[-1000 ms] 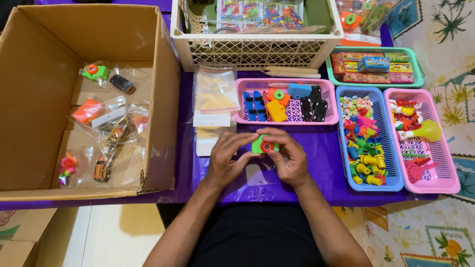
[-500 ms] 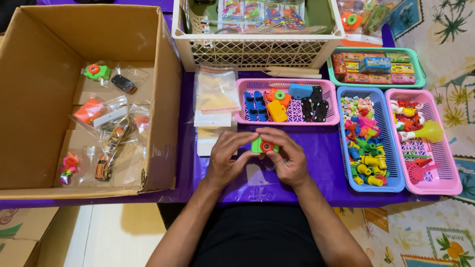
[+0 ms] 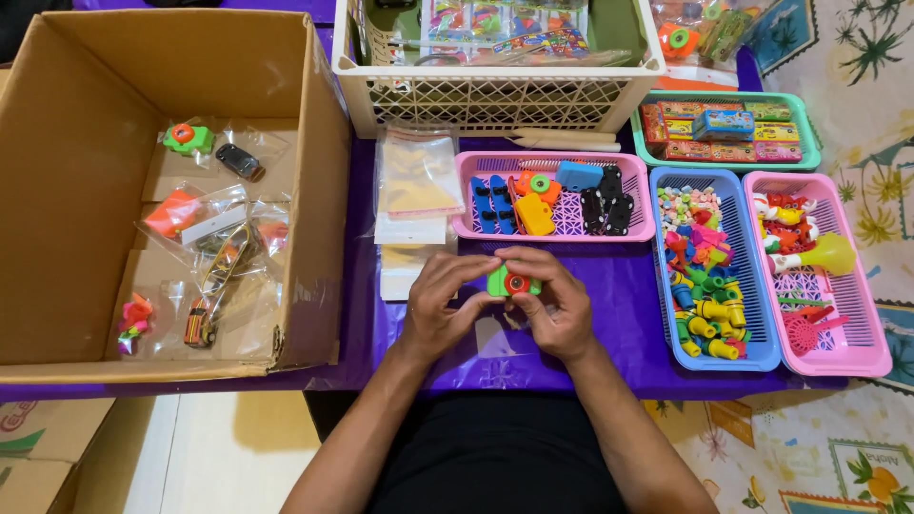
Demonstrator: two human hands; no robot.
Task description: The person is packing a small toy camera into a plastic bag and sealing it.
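Both hands meet over the purple tablecloth (image 3: 628, 286) near its front edge. My left hand (image 3: 443, 305) and my right hand (image 3: 557, 305) together grip a small green toy camera with a red lens (image 3: 512, 282). A clear plastic bag (image 3: 495, 338) lies flat under my hands. Just beyond my fingers stands a pink basket (image 3: 557, 233) with blue, orange, yellow and black toy pieces.
A large open cardboard box (image 3: 314, 190) at left holds several bagged toys. A stack of clear bags (image 3: 414, 181) lies beside it. A white lattice crate (image 3: 495, 95) stands at the back; a blue basket (image 3: 662, 314), another pink basket (image 3: 866, 352) and a green tray (image 3: 809, 124) sit at right.
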